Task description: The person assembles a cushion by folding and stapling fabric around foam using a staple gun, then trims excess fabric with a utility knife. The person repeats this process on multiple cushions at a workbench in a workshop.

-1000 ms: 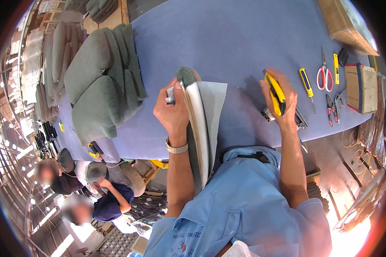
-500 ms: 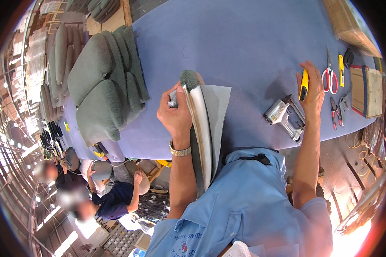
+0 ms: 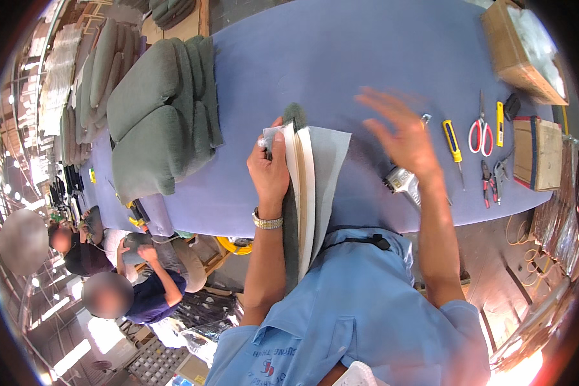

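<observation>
My left hand (image 3: 268,172) grips the upper end of a long narrow upholstered piece (image 3: 307,193). Green-grey fabric, white strips, a tan strip and a loose grey cloth flap show along it, and its lower end rests against my shirt. My right hand (image 3: 402,138) is empty, fingers spread and slightly blurred, above a silver staple gun (image 3: 403,181) that it partly covers. To the right of that hand a screwdriver (image 3: 453,141) with a yellow and black handle lies on the blue table (image 3: 283,58).
Red-and-white scissors (image 3: 480,135), a yellow cutter (image 3: 499,123), red-handled pliers (image 3: 488,183) and a box (image 3: 536,154) are on the right. An open carton (image 3: 521,64) stands far right. Green-grey cushions (image 3: 151,122) are stacked left. Two people sit at lower left.
My right hand has let go of the screwdriver, which now lies on the table, and has moved left over the staple gun. My left hand keeps its hold on the upholstered piece.
</observation>
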Demonstrator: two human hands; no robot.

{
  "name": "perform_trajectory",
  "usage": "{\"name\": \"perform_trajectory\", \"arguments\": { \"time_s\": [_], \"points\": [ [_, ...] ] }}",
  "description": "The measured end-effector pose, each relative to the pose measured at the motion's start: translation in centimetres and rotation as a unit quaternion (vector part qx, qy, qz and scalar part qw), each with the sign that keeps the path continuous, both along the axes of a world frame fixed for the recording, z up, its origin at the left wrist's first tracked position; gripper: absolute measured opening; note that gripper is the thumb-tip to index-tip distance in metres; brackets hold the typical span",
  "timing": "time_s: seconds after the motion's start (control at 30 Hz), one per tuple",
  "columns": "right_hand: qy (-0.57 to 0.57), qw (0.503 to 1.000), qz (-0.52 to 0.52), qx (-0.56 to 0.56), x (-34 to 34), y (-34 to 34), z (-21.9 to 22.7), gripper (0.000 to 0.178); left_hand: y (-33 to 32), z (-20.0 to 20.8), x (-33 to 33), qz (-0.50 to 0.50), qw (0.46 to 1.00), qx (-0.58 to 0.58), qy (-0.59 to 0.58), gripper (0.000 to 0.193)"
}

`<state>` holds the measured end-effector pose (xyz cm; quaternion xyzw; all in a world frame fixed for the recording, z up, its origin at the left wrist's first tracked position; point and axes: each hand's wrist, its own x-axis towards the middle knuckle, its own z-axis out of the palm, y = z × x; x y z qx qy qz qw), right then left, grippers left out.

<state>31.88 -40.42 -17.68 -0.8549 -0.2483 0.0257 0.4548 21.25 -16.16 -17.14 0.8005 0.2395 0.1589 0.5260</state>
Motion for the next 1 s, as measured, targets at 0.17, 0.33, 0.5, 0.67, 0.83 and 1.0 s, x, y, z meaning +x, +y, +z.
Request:
{"name": "perform_trajectory", "arguments": {
  "time_s": [0.17,0.33,0.5,0.67,0.83,1.0],
  "points": [
    [-0.053,0.975,0.206,0.060,1.4,7.3,0.8,0.038,-0.5,0.3,-1.5,-0.033,0.999,0.002,-0.010,0.032],
    [-0.049,0.937,0.344,-0.014,3.8,9.1,0.1,0.032,-1.6,2.0,-3.6,-0.050,0.994,0.099,0.016,0.032],
    [-0.044,0.921,0.386,-0.032,5.4,9.6,0.7,0.023,-2.4,1.2,-2.1,-0.062,0.982,0.174,-0.042,0.042],
    [-0.040,0.933,0.356,-0.047,6.6,9.1,-1.5,0.019,-0.4,-0.4,0.1,-0.133,0.980,0.138,0.055,0.044],
    [0.016,0.941,0.327,-0.087,6.7,8.6,-1.2,0.018,-0.3,-0.9,1.9,-0.126,0.978,0.121,0.113,0.038],
    [0.070,0.942,0.309,-0.115,7.0,8.2,-1.3,0.016,-1.3,-1.6,2.8,-0.120,0.976,0.152,0.098,0.034]
  ]
}}
